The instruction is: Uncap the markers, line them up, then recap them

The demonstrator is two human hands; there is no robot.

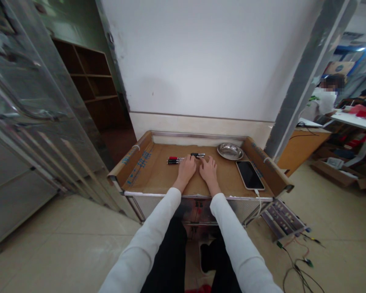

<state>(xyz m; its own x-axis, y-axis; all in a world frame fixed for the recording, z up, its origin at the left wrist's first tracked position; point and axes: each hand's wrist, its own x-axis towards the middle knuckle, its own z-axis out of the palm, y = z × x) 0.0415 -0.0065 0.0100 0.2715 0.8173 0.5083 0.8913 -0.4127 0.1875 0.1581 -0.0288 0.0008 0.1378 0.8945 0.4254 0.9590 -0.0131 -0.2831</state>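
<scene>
Several pens lie on a cardboard-lined table in front of me. A red pen and dark pens stick out to the left of my left hand, whose fingers are bent over their right ends. Just beyond both hands lies a black pen. My right hand rests on the cardboard beside my left, its fingertips near the black pen. The fingers of both hands are too small to show whether they grip anything.
A round metal dish sits at the back right of the table. In front of it lies a phone with a white cable. Raised cardboard sides bound the table. A person is at the far right.
</scene>
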